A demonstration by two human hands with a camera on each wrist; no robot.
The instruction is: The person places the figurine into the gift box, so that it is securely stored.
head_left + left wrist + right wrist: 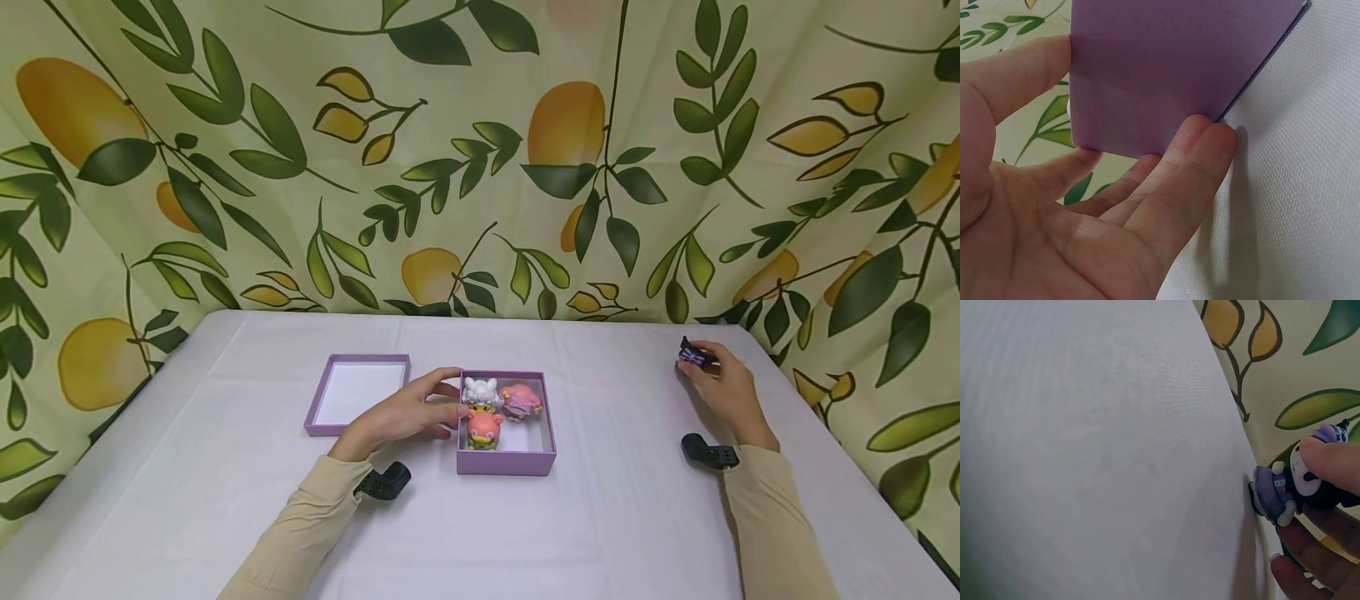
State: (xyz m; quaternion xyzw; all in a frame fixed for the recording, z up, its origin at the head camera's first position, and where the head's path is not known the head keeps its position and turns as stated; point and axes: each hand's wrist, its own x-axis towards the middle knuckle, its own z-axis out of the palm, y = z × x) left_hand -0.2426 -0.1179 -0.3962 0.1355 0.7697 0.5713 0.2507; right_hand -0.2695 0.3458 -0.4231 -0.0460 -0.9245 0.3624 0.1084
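Note:
A purple open box stands mid-table. Inside it lie a white-topped figurine, a pink-headed figurine with a yellow bill and a pink figurine with a ruffled skirt. My left hand rests against the box's left wall, its thumb at the rim; in the left wrist view, the fingertips touch the wall low down. Far to the right, my right hand pinches a black and purple figurine between thumb and fingers. Its skirted base is close to the tabletop; contact is unclear.
A shallow purple tray-like lid with a white inside lies left of the box. White cloth covers the table. Behind and beside it hangs a curtain printed with leaves and fruit.

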